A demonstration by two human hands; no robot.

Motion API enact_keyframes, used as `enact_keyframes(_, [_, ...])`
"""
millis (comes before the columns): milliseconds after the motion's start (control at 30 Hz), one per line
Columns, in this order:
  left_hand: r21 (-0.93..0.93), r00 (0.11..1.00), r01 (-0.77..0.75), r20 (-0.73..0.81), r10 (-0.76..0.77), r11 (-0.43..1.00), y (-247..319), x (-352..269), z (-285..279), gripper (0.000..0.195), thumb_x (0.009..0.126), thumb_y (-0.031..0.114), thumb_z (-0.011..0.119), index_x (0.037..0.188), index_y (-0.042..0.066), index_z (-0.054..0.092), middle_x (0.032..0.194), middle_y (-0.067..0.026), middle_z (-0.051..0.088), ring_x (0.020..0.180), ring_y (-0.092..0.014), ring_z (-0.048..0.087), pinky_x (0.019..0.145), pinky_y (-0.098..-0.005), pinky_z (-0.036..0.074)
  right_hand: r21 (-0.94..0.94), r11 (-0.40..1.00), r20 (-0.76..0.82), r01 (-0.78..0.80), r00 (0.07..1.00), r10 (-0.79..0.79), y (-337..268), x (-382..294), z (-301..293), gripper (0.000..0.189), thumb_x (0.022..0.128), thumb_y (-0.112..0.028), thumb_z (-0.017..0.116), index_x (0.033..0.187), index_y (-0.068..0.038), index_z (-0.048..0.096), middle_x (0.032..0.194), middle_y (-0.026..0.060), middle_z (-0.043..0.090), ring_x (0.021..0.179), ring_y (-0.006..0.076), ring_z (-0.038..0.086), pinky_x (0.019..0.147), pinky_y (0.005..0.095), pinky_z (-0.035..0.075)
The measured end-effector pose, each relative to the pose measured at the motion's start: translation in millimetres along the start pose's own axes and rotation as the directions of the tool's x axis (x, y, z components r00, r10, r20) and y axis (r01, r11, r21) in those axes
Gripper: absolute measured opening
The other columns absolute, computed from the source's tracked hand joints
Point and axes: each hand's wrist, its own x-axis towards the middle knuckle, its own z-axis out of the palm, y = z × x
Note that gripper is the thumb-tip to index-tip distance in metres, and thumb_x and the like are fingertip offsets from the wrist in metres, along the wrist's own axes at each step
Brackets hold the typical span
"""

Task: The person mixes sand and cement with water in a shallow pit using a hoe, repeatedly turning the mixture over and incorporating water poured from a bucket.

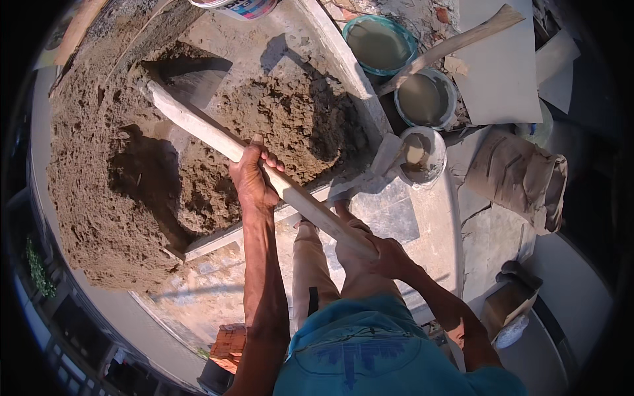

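Note:
A long wooden handle (302, 198) runs slantwise across the view, held in both of my hands. My left hand (253, 171) is closed around its middle, thumb pointing up the picture. Near the handle's lower end, my right hand (389, 255) is wrapped round it, close to my leg. At the far end the handle meets a broad metal hoe blade (195, 81), whose edge is partly hidden at the damp sand or mortar mix. Lumpy brown mix (282, 119) lies in a shallow trough with pale raised edges, and more is heaped (94, 198) at the left.
Two teal-rimmed tubs of murky liquid (380, 44) (425, 98) and a white bucket (423, 156) stand right of the trough's wall (342, 54). Another wooden handle (453, 44) leans over them. A crumpled paper sack (517, 178) lies at right, stacked bricks (229, 346) at lower left.

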Motion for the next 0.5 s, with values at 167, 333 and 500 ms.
enact_keyframes(167, [-0.165, 0.763, 0.585, -0.221, -0.608, 0.794, -182.9, -30.6, -68.7, 0.019, 0.079, 0.013, 0.064, 0.070, 0.007, 0.048, 0.056, -0.0053, 0.046, 0.045, -0.019, 0.047, 0.045, -0.0359, 0.045, 0.079, 0.909, 0.229, -0.409, 0.895, 0.383, 24.6, -81.9, 7.7, 0.058, 0.059, -0.020, 0.071, 0.111, 0.001, 0.054, 0.090, 0.0175, 0.064, 0.083, 0.0270, 0.063, 0.075, 0.0365, 0.049])
enact_keyframes(333, [-0.208, 0.685, 0.680, -0.160, -0.711, 0.703, -172.9, -23.1, -68.6, 0.021, 0.080, 0.017, 0.067, 0.072, 0.008, 0.050, 0.056, -0.0030, 0.045, 0.048, -0.015, 0.047, 0.048, -0.0325, 0.046, 0.087, 0.903, 0.206, -0.421, 0.894, 0.397, 3.9, -89.0, 13.5, 0.058, 0.059, -0.020, 0.068, 0.110, 0.002, 0.053, 0.094, 0.0203, 0.063, 0.087, 0.0278, 0.062, 0.077, 0.0378, 0.048])
enact_keyframes(500, [-0.262, 0.717, 0.652, -0.091, -0.691, 0.711, -154.1, 5.9, -84.0, 0.015, 0.081, 0.013, 0.066, 0.077, 0.010, 0.052, 0.056, -0.0011, 0.046, 0.049, -0.013, 0.047, 0.048, -0.0290, 0.045, 0.132, 0.890, 0.326, -0.437, 0.867, 0.377, -52.3, -75.3, -7.3, 0.063, 0.059, -0.023, 0.071, 0.113, 0.002, 0.050, 0.098, 0.0212, 0.062, 0.089, 0.0279, 0.061, 0.079, 0.0379, 0.047])
